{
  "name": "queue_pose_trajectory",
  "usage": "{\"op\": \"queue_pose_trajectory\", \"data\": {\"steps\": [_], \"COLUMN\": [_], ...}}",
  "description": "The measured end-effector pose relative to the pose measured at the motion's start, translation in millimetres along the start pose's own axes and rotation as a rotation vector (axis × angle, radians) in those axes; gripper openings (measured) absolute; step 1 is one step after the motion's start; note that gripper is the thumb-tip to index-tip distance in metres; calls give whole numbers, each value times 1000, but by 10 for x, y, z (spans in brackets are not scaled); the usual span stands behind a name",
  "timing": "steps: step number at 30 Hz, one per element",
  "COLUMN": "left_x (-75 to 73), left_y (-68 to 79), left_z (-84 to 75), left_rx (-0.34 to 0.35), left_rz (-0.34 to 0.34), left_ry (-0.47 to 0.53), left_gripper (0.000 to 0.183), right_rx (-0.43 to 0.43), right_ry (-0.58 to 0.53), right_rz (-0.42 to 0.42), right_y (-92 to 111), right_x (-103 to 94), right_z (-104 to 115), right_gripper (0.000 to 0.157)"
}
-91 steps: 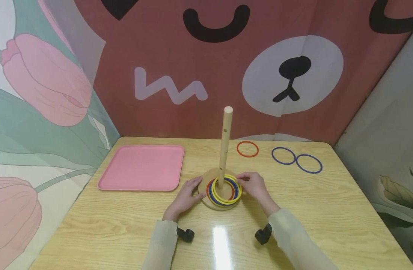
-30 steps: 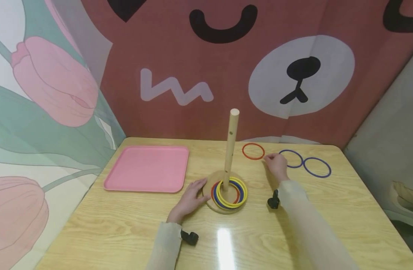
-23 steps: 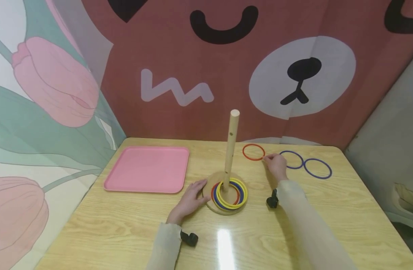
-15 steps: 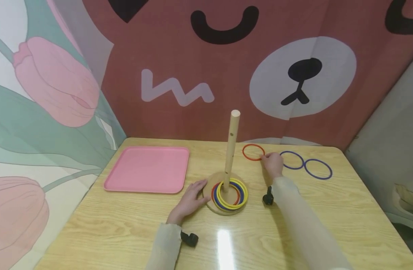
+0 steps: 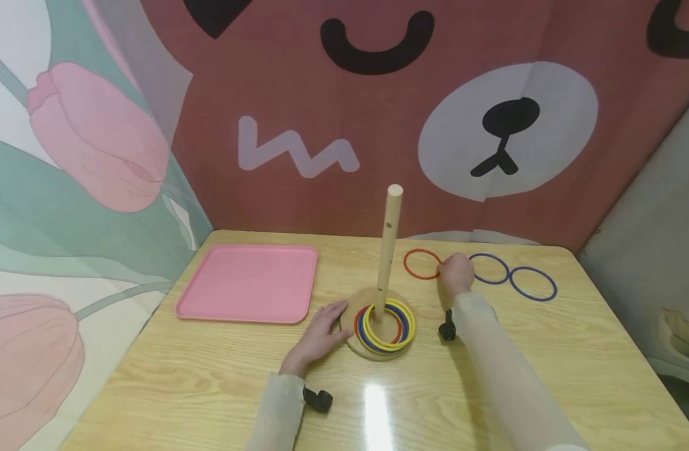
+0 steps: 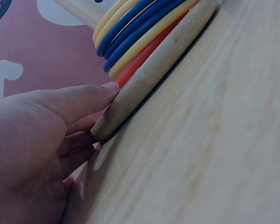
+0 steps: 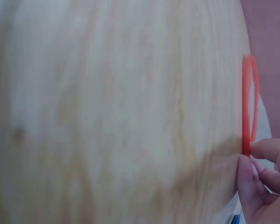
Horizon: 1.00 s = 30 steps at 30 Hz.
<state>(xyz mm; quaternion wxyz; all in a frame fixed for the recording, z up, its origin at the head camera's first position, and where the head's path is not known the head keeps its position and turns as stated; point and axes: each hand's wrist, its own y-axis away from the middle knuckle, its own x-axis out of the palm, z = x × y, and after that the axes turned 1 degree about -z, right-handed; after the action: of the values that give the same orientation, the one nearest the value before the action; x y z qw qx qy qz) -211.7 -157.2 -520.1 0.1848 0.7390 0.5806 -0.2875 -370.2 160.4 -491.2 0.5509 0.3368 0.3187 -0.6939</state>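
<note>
My right hand (image 5: pixel 456 273) pinches the near right side of a red ring (image 5: pixel 405 263) between thumb and fingers. In the right wrist view, that red ring (image 7: pixel 246 107) shows as a narrow loop by the fingertips. My left hand (image 5: pixel 320 335) rests against the left rim of a round wooden base (image 5: pixel 350 313), its thumb and fingers loosely extended. An upright wooden peg (image 5: pixel 388 250) rises from the base. Around its foot lie several stacked rings (image 6: pixel 140 32) in yellow, blue and red; the left thumb tip is beside the lowest, a red one.
Two blue rings (image 5: pixel 475 274) lie side by side to the right of my right hand. A pink tray (image 5: pixel 248 282) is at the left of the wooden table (image 5: pixel 209 388). Printed cloth (image 5: pixel 299 207) hangs behind the table's far edge.
My right hand has gone from the stacked rings to the loose red ring and taken hold of it. The ring has shifted slightly toward me. My left hand stays at the base.
</note>
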Motion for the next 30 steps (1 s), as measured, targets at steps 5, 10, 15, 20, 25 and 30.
{"op": "queue_pose_trajectory", "data": {"steps": [5, 10, 15, 20, 25, 30], "left_x": [-16, -13, -11, -15, -12, -8], "left_y": [20, 26, 24, 20, 13, 12], "left_z": [-9, 2, -1, -11, -8, -4], "left_rx": [-8, -7, -2, 5, 6, 19], "left_rz": [-5, -8, -7, 0, 4, -2], "left_ry": [4, -1, -6, -3, -3, 0], "left_gripper": [68, 68, 68, 67, 67, 67], "right_rx": [-75, -143, -166, -128, -35, 30], "right_ry": [19, 3, -20, -111, -254, -388], "right_rz": [31, 47, 69, 104, 142, 152], "right_y": [21, 54, 88, 123, 154, 174], "right_x": [-10, -33, -68, -99, -132, -157], "right_z": [-39, -96, -137, -165, -200, -238], "right_gripper": [12, 11, 16, 21, 26, 28]}}
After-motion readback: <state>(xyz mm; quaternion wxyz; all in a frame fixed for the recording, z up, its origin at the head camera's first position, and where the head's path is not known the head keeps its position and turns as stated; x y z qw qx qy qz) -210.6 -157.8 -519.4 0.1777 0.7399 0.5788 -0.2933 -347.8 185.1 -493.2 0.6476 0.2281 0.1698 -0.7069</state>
